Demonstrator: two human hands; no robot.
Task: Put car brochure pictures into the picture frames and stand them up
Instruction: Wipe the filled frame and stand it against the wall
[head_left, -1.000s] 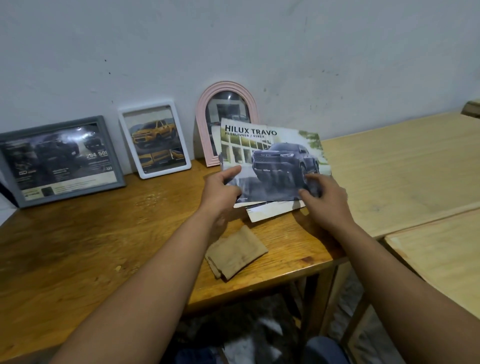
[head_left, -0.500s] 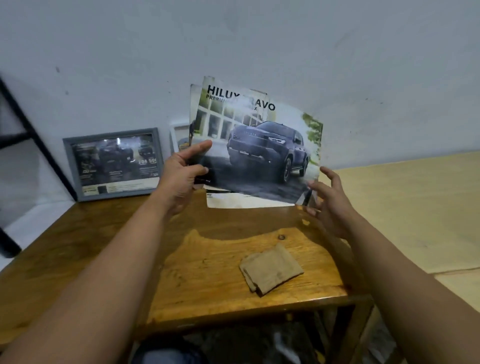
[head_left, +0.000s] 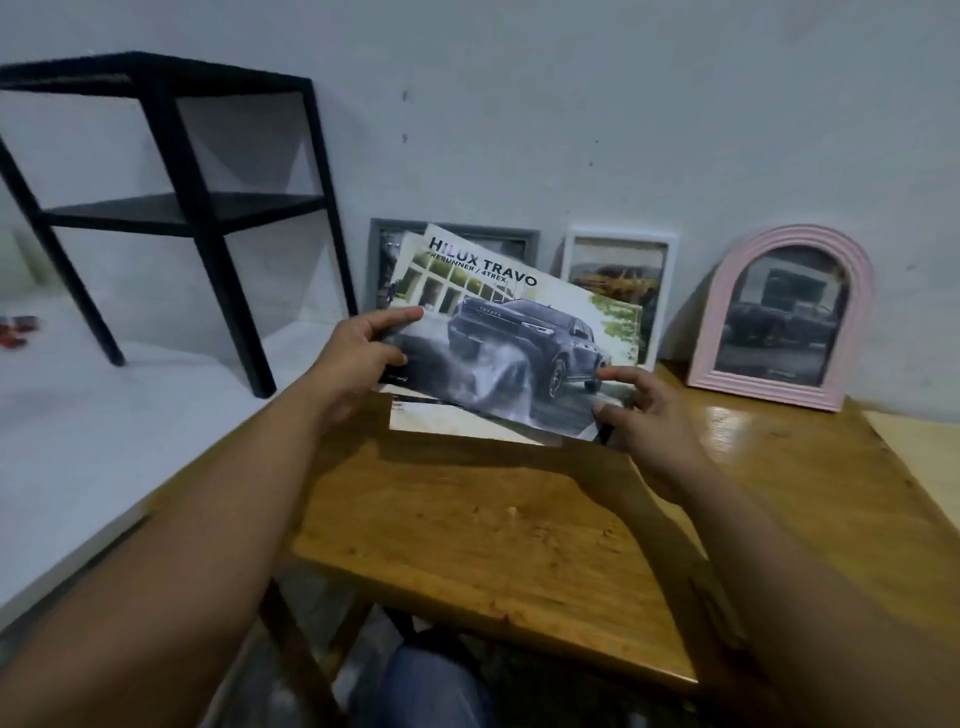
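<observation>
Lifted off the wooden table (head_left: 493, 525) is a stack of car brochures (head_left: 498, 332), the top one titled "HILUX TRAVO" with a dark pickup. My left hand (head_left: 363, 353) grips its left edge, thumb on top. My right hand (head_left: 644, 415) pinches its lower right corner. Three filled frames stand against the wall behind: a grey frame (head_left: 522, 239) mostly hidden by the brochures, a white frame (head_left: 618, 241) and a pink arched frame (head_left: 789, 306).
A black metal shelf (head_left: 176, 208) stands on a white surface (head_left: 104, 441) left of the table. A paler wooden table (head_left: 924, 457) adjoins on the right. The wall runs close behind the frames.
The view has swung left, bringing the black shelf in and the cloth out of sight. My right hand, apart from the brochures before, now holds their lower right corner.
</observation>
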